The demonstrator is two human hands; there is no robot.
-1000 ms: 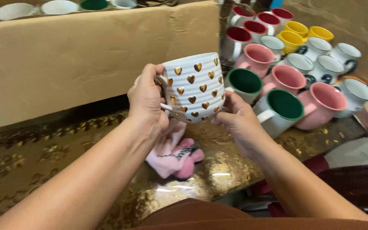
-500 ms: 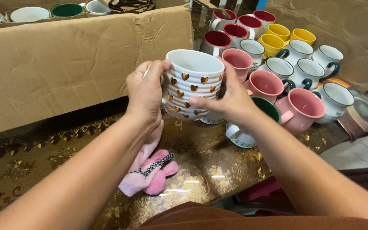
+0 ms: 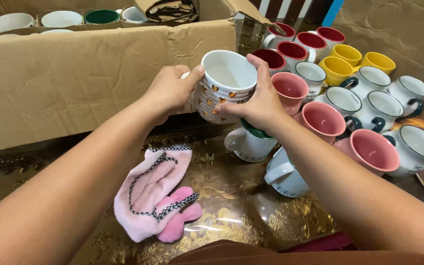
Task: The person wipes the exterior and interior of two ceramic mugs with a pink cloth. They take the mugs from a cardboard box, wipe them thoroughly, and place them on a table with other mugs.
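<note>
I hold a white ribbed mug with gold hearts (image 3: 224, 81) in both hands, above the table and close to the cardboard box. My left hand (image 3: 170, 91) grips its handle side, thumb on the rim. My right hand (image 3: 253, 100) wraps the mug's right side, fingers over the rim. The mug's mouth tilts toward me and its inside looks bare. A pink cloth with checked trim (image 3: 155, 191) lies on the table below my left arm.
A large open cardboard box (image 3: 74, 83) stands at the left with mugs inside (image 3: 60, 18). Several mugs crowd the right: pink (image 3: 371, 149), yellow (image 3: 337, 68), red-lined (image 3: 293, 49), white with dark handles (image 3: 381, 105), green-lined (image 3: 249, 142). The tabletop is glossy with gold patterns (image 3: 231, 206).
The mug has risen and moved away from me toward the box, tilting so its mouth shows. My right hand shifted from under it to over its right side.
</note>
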